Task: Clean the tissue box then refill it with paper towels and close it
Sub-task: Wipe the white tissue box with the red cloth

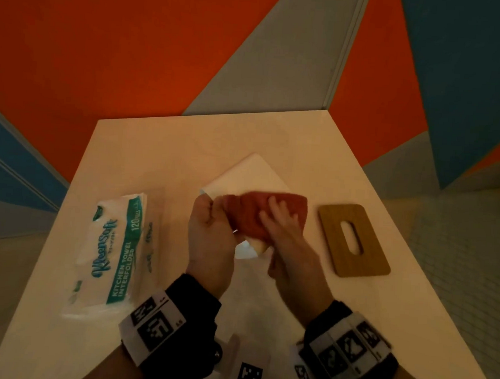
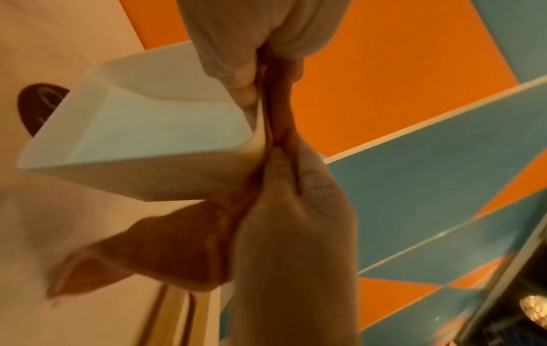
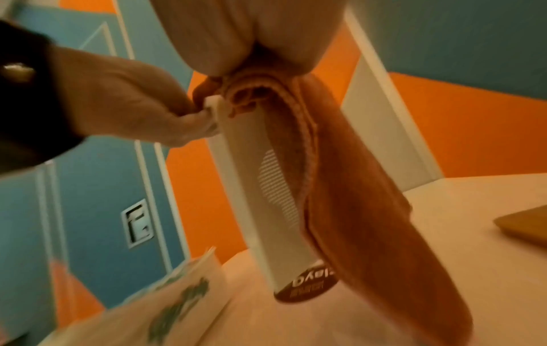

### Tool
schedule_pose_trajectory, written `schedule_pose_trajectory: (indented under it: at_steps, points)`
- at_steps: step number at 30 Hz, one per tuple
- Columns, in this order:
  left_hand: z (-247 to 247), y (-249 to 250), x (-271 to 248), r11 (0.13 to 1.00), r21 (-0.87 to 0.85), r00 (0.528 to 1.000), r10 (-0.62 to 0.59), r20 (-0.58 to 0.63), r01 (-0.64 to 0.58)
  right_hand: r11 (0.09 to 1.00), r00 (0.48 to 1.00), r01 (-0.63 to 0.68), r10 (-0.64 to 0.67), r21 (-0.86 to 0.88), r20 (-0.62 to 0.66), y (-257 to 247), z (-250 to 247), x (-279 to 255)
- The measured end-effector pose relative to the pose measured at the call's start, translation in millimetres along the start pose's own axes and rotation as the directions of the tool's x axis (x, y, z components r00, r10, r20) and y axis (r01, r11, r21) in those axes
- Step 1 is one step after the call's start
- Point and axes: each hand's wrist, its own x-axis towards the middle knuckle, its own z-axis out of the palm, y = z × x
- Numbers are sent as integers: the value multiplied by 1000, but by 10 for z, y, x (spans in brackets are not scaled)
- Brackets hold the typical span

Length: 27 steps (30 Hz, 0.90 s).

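- Closest up are the two wrists, then the left hand [image 1: 211, 233], which has its fingers curled over the near rim of the white tissue box [image 1: 252, 175] and keeps it tipped up off the table [image 1: 163, 143], probably so the outside is easy to get at.
- The right hand [image 1: 281, 226] is pressed over a reddish cloth [image 1: 273, 211] with its fingers wrapped onto it, rubbing the box's side. Looks like we're mid-clean.
- Further out, the wooden slotted lid [image 1: 354, 239] sits off to the right, out of the way till closing.
- The pack of kitchen towels [image 1: 116, 251] lies on the left, unopened as far as I can tell, ready for the refill.
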Motion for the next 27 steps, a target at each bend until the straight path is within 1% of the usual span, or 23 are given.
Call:
schedule_pose_trajectory:
  at_steps: [1,2,3,5,6,8,11,12,13,14,16,18,19,20,21,22,23,25,26,27]
  points:
    - [9,9,3,999,-32,1000,-15,4,16,999,998,-42,43,32,-39,26,-42,40]
    - [7,11,8,999,-28,1000,-16,10,16,996,996,-58,62,63,-56,25,-60,59]
    - [9,18,13,1000,-7,1000,-2,12,2,997,997,-53,55,60,-45,-5,-57,51]
    - [-7,29,1,1000,1,999,6,40,-6,999,1000,12,-11,-30,14,-70,-11,-43]
    - [-20,20,-9,1000,19,998,10,56,-11,998,998,39,-37,-49,48,-78,4,-97]
    - [-39,39,-38,1000,15,994,-3,106,1,995,996,53,-46,-86,82,-60,-35,-128]
    - [-33,56,-37,997,38,975,-70,213,63,977,994,62,-41,-205,104,-52,-98,-121]
    - [-29,63,-21,992,3,961,-126,246,130,967,992,76,-48,-245,118,-54,-87,-136]
    - [-24,63,9,977,-40,947,-193,257,210,959,990,88,-55,-269,129,-59,-63,-159]
    - [-31,66,32,968,-43,938,-229,259,248,955,988,102,-64,-279,142,-50,-32,-195]
    - [-39,57,52,970,1,940,-237,245,244,956,982,116,-70,-268,176,-33,6,-262]
    - [-54,43,5,975,25,937,-219,272,221,972,978,128,-91,-199,188,15,-3,-302]
    - [-62,26,-25,979,19,936,-200,290,203,990,984,92,-74,-110,161,33,-36,-310]
    - [-85,6,-51,983,16,936,-177,306,181,1000,990,18,-19,8,136,51,-78,-306]
    - [-119,-13,-72,989,25,935,-147,323,147,997,992,-39,31,67,122,83,-122,-307]
    - [-146,4,-87,992,50,935,-122,332,112,992,991,-80,70,93,110,104,-167,-304]
    - [-181,-12,-80,994,69,938,-98,334,79,994,992,-98,93,56,86,92,-205,-289]
    - [-260,-39,-72,994,101,941,-73,330,41,991,992,-123,124,49,-20,132,-208,-300]
    - [-276,-29,-78,993,116,942,-66,328,29,981,985,-149,159,124,-72,124,-222,-293]
    - [-297,-53,-87,992,128,941,-57,334,15,952,969,-197,224,234,-99,99,-255,-280]
